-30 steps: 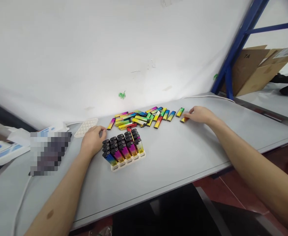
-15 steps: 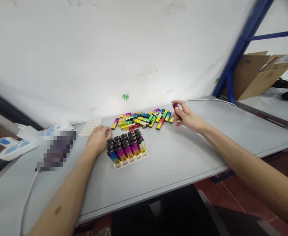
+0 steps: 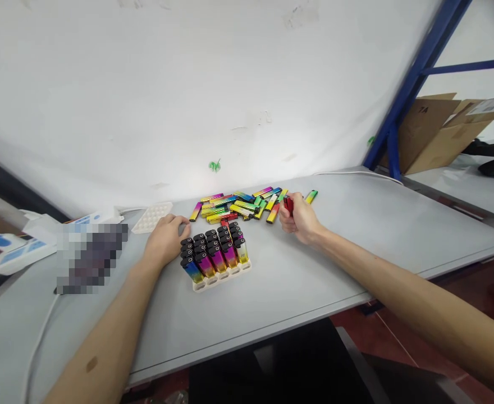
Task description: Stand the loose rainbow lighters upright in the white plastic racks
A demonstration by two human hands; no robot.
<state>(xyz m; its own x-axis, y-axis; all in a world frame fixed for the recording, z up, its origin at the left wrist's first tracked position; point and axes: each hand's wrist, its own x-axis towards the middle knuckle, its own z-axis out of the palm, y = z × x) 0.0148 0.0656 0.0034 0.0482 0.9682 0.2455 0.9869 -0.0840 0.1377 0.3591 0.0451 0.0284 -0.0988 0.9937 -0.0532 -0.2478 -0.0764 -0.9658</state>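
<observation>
My right hand [image 3: 301, 219] is closed around a red lighter [image 3: 288, 205], at the right end of a loose heap of lighters [image 3: 242, 206] in shiny rainbow colours. Fingers and palm hide most of what it grips. Lying on the table, my left hand [image 3: 168, 234] holds nothing, its thumb apart from its bent fingers. Just right of it stands a white rack [image 3: 224, 281] filled with rows of upright lighters [image 3: 216, 255] with black tops. A single green and yellow lighter [image 3: 311, 196] lies beyond my right hand.
Behind my left hand lies a white tray [image 3: 152, 217] with rows of holes. Farther left are a blurred dark object [image 3: 93, 255] with a white cable and a white and blue box [image 3: 28, 249]. A wall closes off the back; blue shelving [image 3: 392, 140] and cardboard boxes [image 3: 434, 132] stand at right.
My right hand has moved left and slightly toward me, turning with the red lighter in its grip. A green and yellow lighter now shows to its right. My left hand has stayed in place.
</observation>
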